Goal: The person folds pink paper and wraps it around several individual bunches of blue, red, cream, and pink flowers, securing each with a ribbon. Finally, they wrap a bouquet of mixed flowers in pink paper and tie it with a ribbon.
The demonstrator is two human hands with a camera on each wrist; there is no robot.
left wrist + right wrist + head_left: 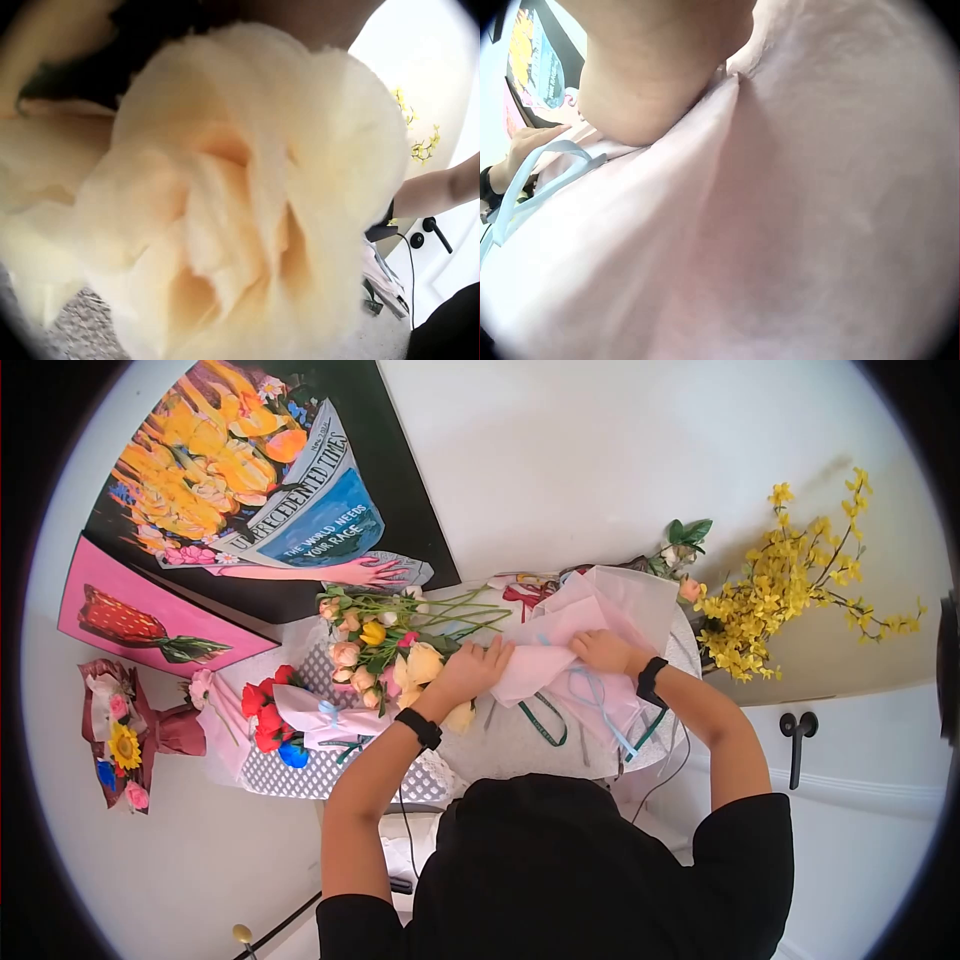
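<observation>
A sheet of pink wrapping paper (560, 630) lies crumpled on the round table (500, 745). My left hand (482, 663) rests with straight fingers on the paper's left edge, right beside a bunch of loose roses (380, 645). A cream rose (425, 660) sits under that wrist and fills the left wrist view (225, 195). My right hand (600, 650) grips the paper near its middle, knuckles up. In the right wrist view the heel of that hand presses a crease into the paper (780, 225). A light blue ribbon (590, 695) trails over the paper's near part (547, 169).
A wrapped bouquet of red flowers (270, 710) lies at the table's left. Yellow blossom branches (790, 585) stand at the right. Green ribbon (540, 720) lies near the front edge. Two paintings (250, 470) lean behind, and another bouquet (120, 735) lies at the far left.
</observation>
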